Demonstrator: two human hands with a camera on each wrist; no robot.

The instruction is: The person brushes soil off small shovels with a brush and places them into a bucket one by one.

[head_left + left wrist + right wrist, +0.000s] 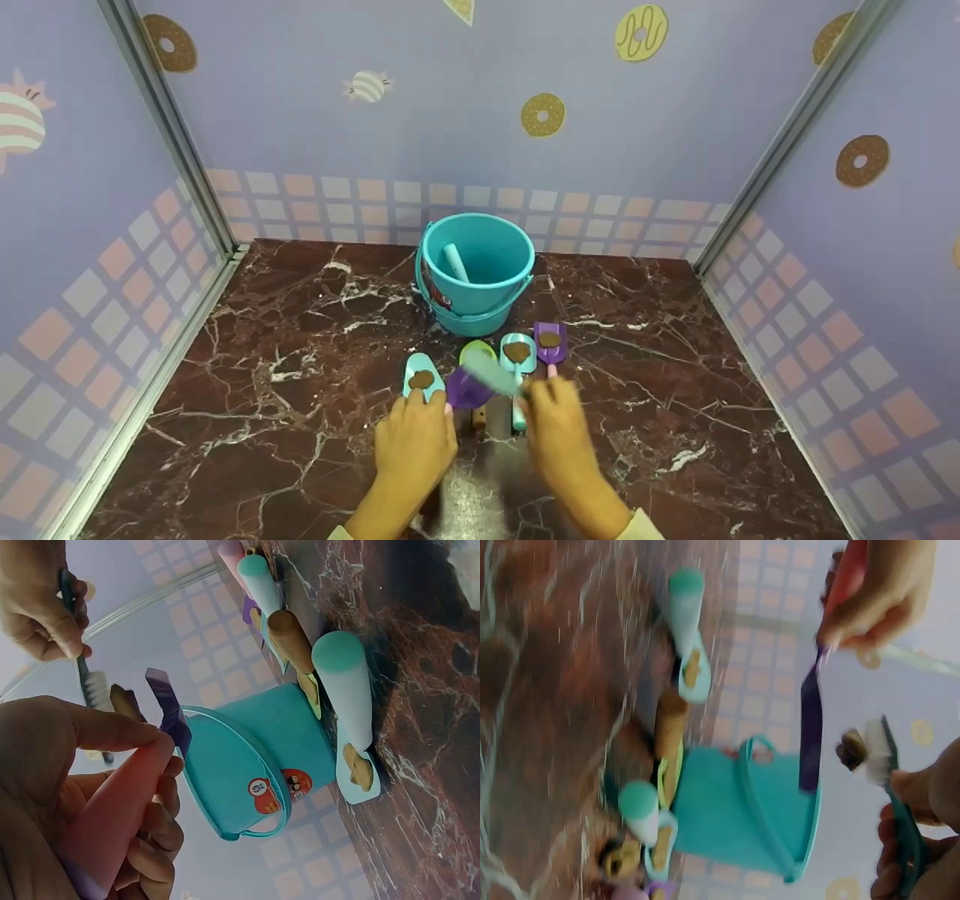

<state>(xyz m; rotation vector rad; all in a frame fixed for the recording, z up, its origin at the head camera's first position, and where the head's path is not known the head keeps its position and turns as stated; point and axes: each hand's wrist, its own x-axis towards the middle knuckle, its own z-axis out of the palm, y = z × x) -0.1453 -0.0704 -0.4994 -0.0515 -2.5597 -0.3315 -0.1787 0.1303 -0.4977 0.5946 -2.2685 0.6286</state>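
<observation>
My left hand (415,442) grips the pink handle (116,817) of a purple toy shovel (466,390), held up off the dark marbled table. In my right hand (559,427) is a dark green brush (901,829) with white bristles (877,751), blurred in the head view. A brown lump (851,750) shows between the bristles and the shovel's blade, right at the bristle tips. Beneath the hands lie a light-blue shovel (360,791) with a white handle, a lime-green shovel (477,349) with a brown handle, another light-blue shovel (527,360) and a second purple shovel (560,352).
Behind the shovels a turquoise bucket (476,300) stands upright, its carrying handle hanging down in front. A pale handle (454,262) leans inside it. Brown lumps (421,380) lie on shovels on the table. Patterned panels (480,150) enclose the back and sides.
</observation>
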